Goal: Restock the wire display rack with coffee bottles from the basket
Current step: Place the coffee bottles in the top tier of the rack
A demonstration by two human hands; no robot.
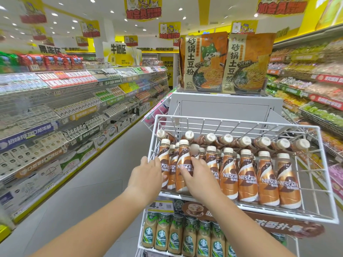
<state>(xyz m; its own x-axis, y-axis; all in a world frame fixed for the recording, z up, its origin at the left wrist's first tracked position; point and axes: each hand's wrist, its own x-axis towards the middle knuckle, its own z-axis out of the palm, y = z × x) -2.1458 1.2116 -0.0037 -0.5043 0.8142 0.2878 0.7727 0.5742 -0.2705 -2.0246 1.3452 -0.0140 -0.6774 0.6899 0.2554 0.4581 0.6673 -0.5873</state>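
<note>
Two bare forearms, left hand [146, 175] and right hand [199, 175] bare, nails seemingly short.

Coffee bottles [246, 175] showing copper-brown w/ white swirls, cream caps; wire rack [328, 175] looking white; lower-tier bottles [174, 236] wearing green labels.
</note>
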